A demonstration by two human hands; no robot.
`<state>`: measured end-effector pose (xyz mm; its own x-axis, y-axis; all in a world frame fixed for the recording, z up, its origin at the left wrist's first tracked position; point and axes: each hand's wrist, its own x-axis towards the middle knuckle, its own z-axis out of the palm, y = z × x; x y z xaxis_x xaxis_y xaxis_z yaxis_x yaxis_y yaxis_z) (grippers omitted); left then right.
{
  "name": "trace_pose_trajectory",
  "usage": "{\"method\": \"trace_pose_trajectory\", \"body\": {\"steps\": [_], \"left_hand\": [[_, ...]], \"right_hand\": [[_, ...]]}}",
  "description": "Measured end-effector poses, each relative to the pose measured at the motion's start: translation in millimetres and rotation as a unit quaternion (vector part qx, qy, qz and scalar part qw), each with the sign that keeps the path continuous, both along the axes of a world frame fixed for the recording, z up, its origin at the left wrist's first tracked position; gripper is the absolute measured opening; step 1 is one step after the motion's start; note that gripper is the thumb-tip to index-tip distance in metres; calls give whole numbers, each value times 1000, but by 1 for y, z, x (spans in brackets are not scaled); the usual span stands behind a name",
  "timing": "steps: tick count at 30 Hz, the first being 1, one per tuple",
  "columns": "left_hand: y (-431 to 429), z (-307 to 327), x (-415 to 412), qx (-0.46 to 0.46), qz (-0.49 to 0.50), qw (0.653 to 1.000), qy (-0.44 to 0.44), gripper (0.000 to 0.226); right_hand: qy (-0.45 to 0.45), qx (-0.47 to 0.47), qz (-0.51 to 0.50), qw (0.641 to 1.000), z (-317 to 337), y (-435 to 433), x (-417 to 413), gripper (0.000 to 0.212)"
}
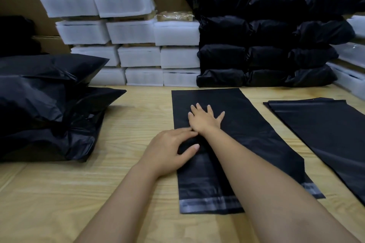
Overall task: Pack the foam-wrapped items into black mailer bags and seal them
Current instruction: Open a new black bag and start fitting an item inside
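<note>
Two hands on empty black mailer bag, flat on wooden table, seal strip nearest you. Right hand is pressing it, fingers spread, gripping nothing. Left hand is apparently pinching film near left edge. Keep anchoring while you are parting layers. Foam-wrapped items are sitting stacked behind.

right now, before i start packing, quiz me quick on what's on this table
1. True or false: the right hand lies flat, fingers spread, on the bag.
2. The spare flat bags lie: A) left of that bag, B) right of it, C) under it.
3. Fill in: the bag's pale seal strip is at the end ____ the person.
Key: 1 true; 2 B; 3 nearest.
</note>
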<state>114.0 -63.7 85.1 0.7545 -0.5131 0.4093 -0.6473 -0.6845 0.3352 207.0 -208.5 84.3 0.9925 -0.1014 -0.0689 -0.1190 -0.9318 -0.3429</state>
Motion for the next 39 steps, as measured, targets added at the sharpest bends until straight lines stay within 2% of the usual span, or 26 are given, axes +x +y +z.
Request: {"method": "trace_pose_trajectory", "body": {"steps": [2,4,6,10,13,16,19,21,22,23,24,26,27,29,32,35,39], "left_hand": [[2,-3,4,41,10,999,-5,46],[1,-6,8,69,31,997,-6,45],[1,-8,10,79,65,995,13,46],[4,-8,13,94,113,989,26,47],[8,-7,14,110,143,982,48,50],[6,-8,10,130,158,978,50,61],[1,-9,3,145,157,974,70,86],[1,-10,0,151,162,972,80,90],[3,-11,0,150,166,971,82,88],[4,-10,-1,147,170,971,80,82],[5,-8,-2,141,171,973,69,74],[4,-3,-6,108,136,985,-11,51],[3,1,-8,79,92,990,-74,37],[1,4,-14,20,1,987,-160,18],[-6,10,-26,13,-78,995,-63,33],[-10,8,-29,44,-96,994,-27,43],[-12,9,-29,44,-92,994,-45,23]], "right_hand": [[-53,100,4,994,3,-6,1,48],[-104,231,12,967,9,-16,-6,45],[-122,270,41,954,13,-31,-18,42],[-75,142,115,980,13,-77,-54,43],[-13,26,99,995,2,-114,-87,62],[-9,-62,96,993,-9,-137,-106,78],[-21,-73,84,994,-6,-140,-107,64],[-54,-117,90,988,-1,-135,-110,58],[-80,-123,110,983,2,-132,-113,55],[-104,-84,143,981,6,-129,-118,50],[-113,-2,181,977,12,-122,-124,45],[-84,163,252,950,23,-105,-136,33],[-75,178,283,940,24,-97,-139,29],[-71,131,319,936,20,-84,-141,19],[-76,103,318,939,13,-80,-142,13],[-102,81,307,943,15,-80,-145,7],[-148,60,295,942,16,-77,-146,10]]}}
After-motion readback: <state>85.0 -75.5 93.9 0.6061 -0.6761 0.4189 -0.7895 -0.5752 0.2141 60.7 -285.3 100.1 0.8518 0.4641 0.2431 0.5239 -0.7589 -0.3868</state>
